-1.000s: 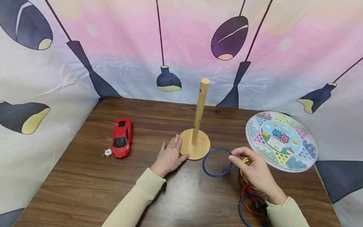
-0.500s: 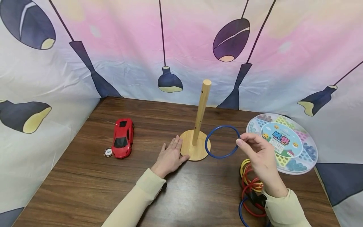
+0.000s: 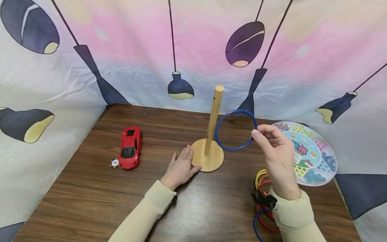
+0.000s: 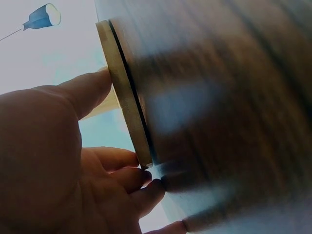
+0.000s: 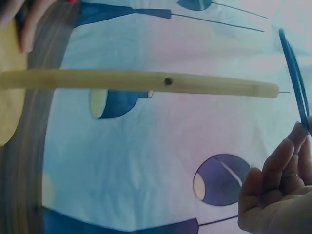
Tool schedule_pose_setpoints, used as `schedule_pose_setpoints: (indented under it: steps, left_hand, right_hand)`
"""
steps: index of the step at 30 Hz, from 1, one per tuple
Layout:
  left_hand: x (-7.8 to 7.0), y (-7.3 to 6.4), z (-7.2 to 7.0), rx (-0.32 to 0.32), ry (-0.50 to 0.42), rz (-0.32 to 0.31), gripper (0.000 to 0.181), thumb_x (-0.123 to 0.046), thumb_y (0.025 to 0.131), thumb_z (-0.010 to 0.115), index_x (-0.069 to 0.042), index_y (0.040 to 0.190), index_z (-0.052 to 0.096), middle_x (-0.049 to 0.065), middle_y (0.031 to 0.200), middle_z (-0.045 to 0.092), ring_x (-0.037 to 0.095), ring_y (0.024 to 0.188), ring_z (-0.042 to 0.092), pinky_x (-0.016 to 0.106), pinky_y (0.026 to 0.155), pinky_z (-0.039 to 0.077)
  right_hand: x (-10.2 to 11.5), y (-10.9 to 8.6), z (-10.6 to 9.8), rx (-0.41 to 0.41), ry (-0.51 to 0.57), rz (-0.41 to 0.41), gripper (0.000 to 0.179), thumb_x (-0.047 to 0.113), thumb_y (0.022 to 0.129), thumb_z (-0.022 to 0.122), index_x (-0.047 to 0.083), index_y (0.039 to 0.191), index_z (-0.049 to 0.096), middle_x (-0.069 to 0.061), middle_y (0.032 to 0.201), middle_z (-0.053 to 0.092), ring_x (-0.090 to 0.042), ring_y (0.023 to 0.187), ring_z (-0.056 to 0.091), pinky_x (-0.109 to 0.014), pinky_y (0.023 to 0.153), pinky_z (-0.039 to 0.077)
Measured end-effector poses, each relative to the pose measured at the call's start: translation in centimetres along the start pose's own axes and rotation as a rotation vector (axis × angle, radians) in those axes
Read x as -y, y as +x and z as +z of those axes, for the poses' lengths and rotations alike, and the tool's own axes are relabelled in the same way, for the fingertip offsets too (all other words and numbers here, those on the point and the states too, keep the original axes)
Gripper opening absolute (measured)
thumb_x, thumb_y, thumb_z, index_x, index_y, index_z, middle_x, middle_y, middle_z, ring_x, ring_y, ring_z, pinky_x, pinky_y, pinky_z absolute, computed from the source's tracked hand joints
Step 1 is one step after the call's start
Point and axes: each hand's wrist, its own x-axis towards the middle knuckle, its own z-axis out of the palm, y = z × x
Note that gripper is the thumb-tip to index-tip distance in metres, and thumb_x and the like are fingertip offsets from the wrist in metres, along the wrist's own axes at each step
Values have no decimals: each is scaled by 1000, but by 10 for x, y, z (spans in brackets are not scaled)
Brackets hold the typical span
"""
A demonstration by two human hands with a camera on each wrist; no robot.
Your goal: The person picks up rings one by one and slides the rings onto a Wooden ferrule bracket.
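Note:
In the head view my right hand (image 3: 278, 156) pinches a thin blue ring (image 3: 236, 150) at its right edge. The ring hangs in the air just right of an upright wooden peg (image 3: 213, 117). Seen from the right wrist, the blue ring (image 5: 294, 73) is nearly edge-on, apart from the peg's tip. My left hand (image 3: 179, 169) lies on the table, fingers extended along the left side of the peg's round base (image 3: 217, 158). Its thumb touches the base's front edge. In the left wrist view the thumb and fingertips meet the base's rim (image 4: 124, 87).
Yellow, red and blue rings (image 3: 259, 218) lie under the right forearm, partly hidden. A round Chinese checkers box (image 3: 320, 169) stands at the right. On the left are a red toy car (image 3: 130, 148) and a poker chip (image 3: 114, 163). A printed curtain (image 3: 136, 67) hangs behind the table.
My right hand has raised the blue ring from near the tabletop to beside the peg's shaft. The left hand stays at the base.

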Motion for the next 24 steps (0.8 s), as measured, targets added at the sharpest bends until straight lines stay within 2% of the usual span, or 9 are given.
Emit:
schedule_pose_setpoints:
  steps: [14,18,24]
  left_hand:
    - [0,-1,1,-17,1,10,82,-54,96,51,-1,152,26,15,159,19,27,146,20,58,113,16]
    - [-1,0,2,-19,-2,24,82,-55,96,50,0,152,27,16,159,20,28,146,21,59,113,17]
    - [0,0,2,-33,21,5,81,-55,96,51,0,152,29,15,158,21,28,145,23,58,113,18]
  right_hand:
    - [11,25,35,-47,266,-70,11,2,90,67,-5,98,67,-7,80,66,-18,78,59,-28,80,47]
    - [11,31,40,-66,265,-74,11,3,90,68,-4,98,67,-7,81,66,-19,77,59,-30,81,48]
    - [4,42,50,-77,237,-67,7,5,90,69,1,96,69,-6,82,66,-18,76,60,-31,80,50]
